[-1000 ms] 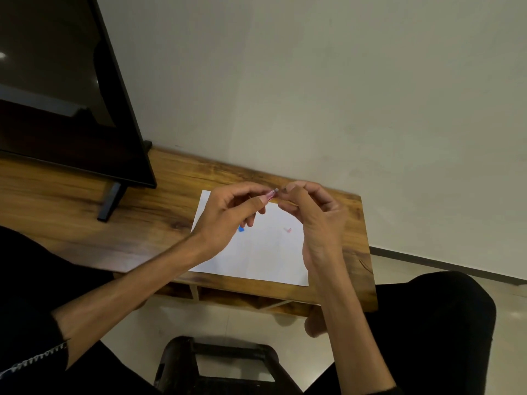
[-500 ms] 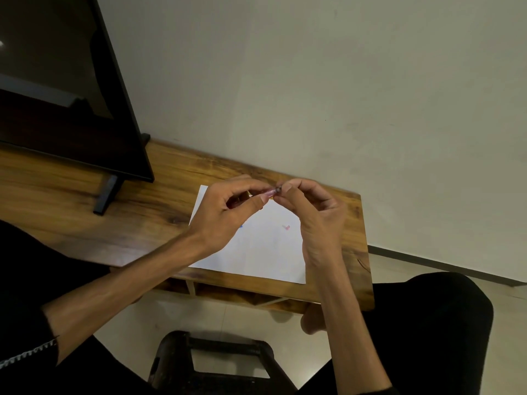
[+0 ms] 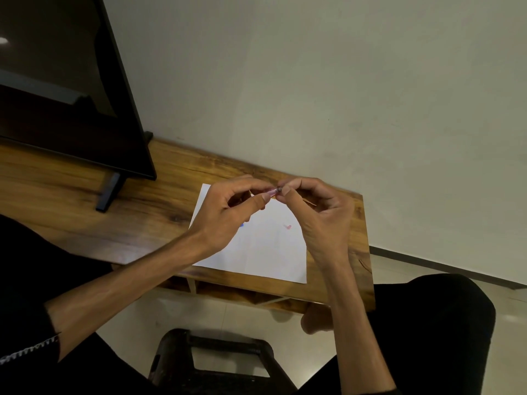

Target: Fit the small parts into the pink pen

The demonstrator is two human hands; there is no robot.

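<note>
My left hand and my right hand meet fingertip to fingertip above a white sheet of paper. Between them they pinch a small pinkish piece with a dark tip; the left thumb and forefinger hold its pink end, the right fingers hold the dark end. On the paper lie a small red bit and a small blue bit, the blue one partly hidden under my left hand. What exactly the pinched piece is, I cannot tell.
The paper lies on a wooden table against a pale wall. A dark television screen on a stand foot fills the table's left. A dark stool stands on the tiled floor below, between my knees.
Both hands stay together over the paper, pinching the same small piece; only the fingers have shifted slightly. The view has drifted a little.
</note>
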